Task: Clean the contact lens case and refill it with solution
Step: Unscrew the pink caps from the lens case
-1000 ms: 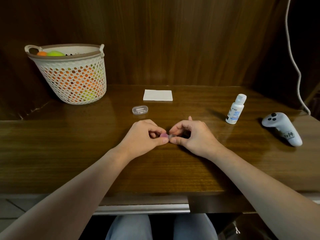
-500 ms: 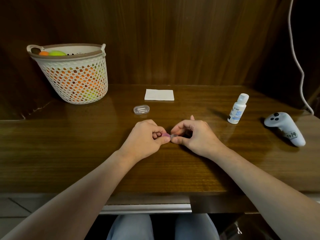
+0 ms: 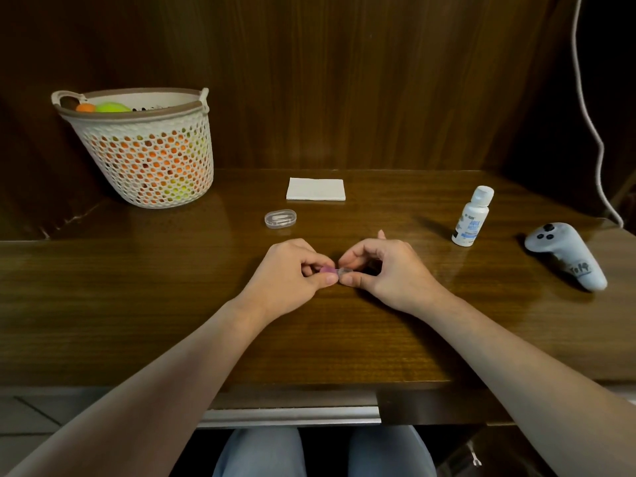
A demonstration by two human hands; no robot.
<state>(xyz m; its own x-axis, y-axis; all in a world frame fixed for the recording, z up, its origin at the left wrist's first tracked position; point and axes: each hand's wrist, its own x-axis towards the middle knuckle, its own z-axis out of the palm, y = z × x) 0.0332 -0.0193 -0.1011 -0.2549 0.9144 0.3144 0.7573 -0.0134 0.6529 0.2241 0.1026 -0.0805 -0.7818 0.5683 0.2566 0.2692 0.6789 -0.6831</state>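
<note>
Contact lens case: near the table's middle, well in front of the solution bottle. Pinched at both ends, left hand and right hand. Probably light, stiff, slick plastic; mostly hidden. Best gripped on cap rims.

Single head view: looks forward and down, close over wooden desk, facing panelled back wall.

You're looking at a dim, warm-lit scene where overhead light leaves soft glare on the glossy table, the far corners sink into shadow, edges bow with wide-angle distortion, and focus stays sharp.
</note>
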